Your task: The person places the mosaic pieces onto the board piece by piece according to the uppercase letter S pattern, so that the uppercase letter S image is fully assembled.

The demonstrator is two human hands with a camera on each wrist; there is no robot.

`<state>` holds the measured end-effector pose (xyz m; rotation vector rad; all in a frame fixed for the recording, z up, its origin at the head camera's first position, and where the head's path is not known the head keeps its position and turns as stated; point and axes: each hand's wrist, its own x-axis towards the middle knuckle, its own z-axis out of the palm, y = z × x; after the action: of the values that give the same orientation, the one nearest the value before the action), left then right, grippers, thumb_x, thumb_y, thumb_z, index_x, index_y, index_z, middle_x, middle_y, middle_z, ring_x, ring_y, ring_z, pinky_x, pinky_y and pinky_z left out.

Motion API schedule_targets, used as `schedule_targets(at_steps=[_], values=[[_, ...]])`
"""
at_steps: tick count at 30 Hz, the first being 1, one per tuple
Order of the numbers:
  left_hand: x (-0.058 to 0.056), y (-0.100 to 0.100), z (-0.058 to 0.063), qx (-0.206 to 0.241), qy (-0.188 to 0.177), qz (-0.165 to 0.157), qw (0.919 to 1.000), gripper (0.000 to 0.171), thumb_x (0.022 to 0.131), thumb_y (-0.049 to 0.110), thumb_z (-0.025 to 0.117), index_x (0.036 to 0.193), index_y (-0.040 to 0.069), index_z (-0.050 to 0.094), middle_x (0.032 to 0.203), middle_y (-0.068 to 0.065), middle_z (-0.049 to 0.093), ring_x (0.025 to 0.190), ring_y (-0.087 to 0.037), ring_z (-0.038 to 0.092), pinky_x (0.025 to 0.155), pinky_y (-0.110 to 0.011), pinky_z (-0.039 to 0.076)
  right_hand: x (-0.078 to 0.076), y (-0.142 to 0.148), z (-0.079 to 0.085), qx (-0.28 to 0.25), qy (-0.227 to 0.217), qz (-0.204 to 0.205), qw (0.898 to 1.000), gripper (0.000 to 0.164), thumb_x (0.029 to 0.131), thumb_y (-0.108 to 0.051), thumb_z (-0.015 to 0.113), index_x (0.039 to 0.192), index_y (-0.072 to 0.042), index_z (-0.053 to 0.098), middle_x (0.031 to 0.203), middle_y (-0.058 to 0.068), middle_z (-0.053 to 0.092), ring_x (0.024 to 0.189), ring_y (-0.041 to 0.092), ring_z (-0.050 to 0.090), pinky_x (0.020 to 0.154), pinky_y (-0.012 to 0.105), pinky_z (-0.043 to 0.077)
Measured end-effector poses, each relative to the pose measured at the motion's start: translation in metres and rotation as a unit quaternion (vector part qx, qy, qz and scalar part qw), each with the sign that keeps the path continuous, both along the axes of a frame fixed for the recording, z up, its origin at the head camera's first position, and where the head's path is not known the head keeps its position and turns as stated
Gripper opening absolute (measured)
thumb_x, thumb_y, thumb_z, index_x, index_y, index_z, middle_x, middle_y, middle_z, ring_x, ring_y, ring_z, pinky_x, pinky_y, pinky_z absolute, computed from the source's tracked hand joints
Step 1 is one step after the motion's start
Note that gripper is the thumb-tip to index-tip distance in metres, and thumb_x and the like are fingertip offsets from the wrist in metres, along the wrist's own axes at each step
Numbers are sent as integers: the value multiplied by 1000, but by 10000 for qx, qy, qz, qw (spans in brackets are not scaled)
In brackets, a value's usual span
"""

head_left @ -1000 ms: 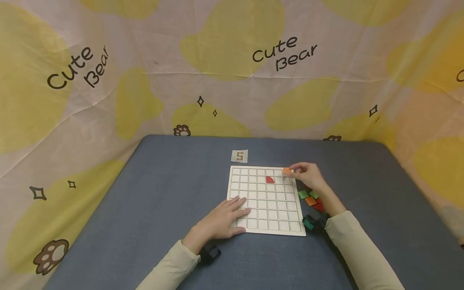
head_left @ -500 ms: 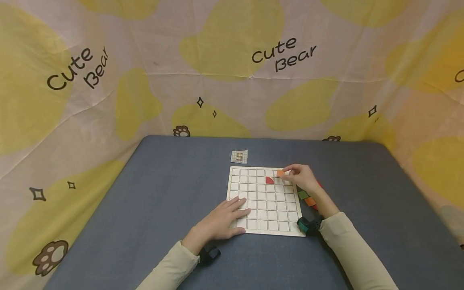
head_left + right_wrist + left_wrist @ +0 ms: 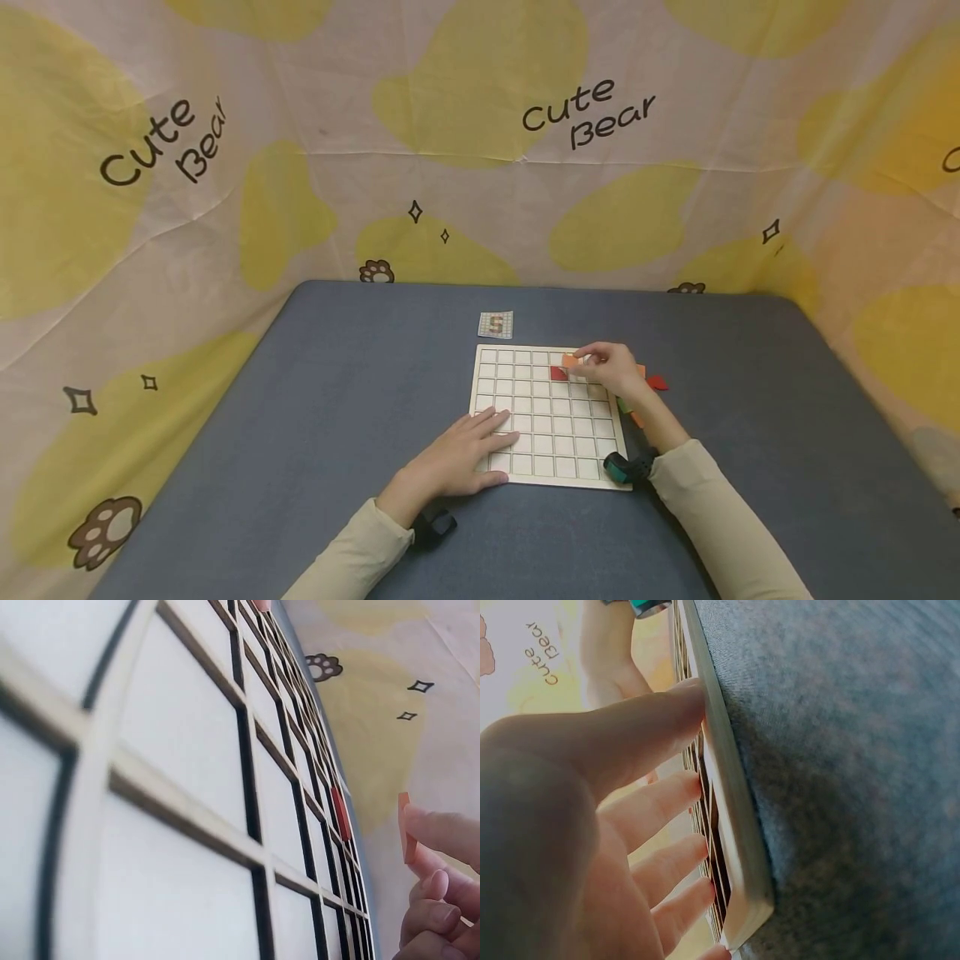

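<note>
My right hand (image 3: 611, 369) pinches an orange square tile (image 3: 570, 361) between thumb and finger over the far right part of a white grid board (image 3: 542, 446). In the right wrist view the orange tile (image 3: 406, 829) is held on edge, apart from the grid. A red quarter-round tile (image 3: 558, 373) lies in a cell of the board just left of the pinching fingers. My left hand (image 3: 461, 454) rests on the board's near left edge with fingers spread. From the left wrist view, its thumb and fingertips (image 3: 690, 784) touch the board's rim and grid.
Several loose tiles, among them a red tile (image 3: 657, 382) and a green one, lie right of the board, partly hidden by my right forearm. A small card (image 3: 496, 324) with a printed coloured pattern lies beyond the board. A patterned cloth (image 3: 480, 167) hangs behind the blue-grey table (image 3: 360, 367).
My right hand has carried the orange tile leftward from the board's far right corner, close to the red tile. The left hand has stayed put.
</note>
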<state>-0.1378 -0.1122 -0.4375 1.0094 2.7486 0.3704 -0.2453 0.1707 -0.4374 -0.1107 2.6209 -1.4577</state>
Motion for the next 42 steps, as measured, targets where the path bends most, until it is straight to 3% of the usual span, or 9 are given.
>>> schedule_targets(at_steps=[23, 30, 42], values=[[1, 2, -3, -35, -4, 96, 9999, 56, 91, 42, 60, 142, 21, 49, 159, -7, 34, 149, -29, 28, 121, -50, 29, -3, -25, -6, 50, -135, 80, 9999, 35, 85, -24, 74, 111, -2, 68, 58, -7, 42, 52, 11, 35, 53, 24, 35], [1, 3, -3, -46, 7, 103, 9999, 56, 91, 43, 60, 142, 22, 49, 159, -6, 33, 149, -28, 28, 121, -49, 28, -6, -33, -4, 37, -215, 71, 9997, 32, 84, -21, 74, 109, -1, 70, 58, -5, 37, 56, 12, 31, 56, 24, 35], [1, 4, -4, -108, 135, 91, 9998, 56, 91, 44, 60, 142, 22, 49, 158, -7, 34, 149, -29, 29, 120, -49, 30, -10, -42, -6, 414, -200, 125, 9989, 29, 82, -21, 76, 106, -3, 71, 68, -1, 53, 61, 13, 42, 54, 24, 38]])
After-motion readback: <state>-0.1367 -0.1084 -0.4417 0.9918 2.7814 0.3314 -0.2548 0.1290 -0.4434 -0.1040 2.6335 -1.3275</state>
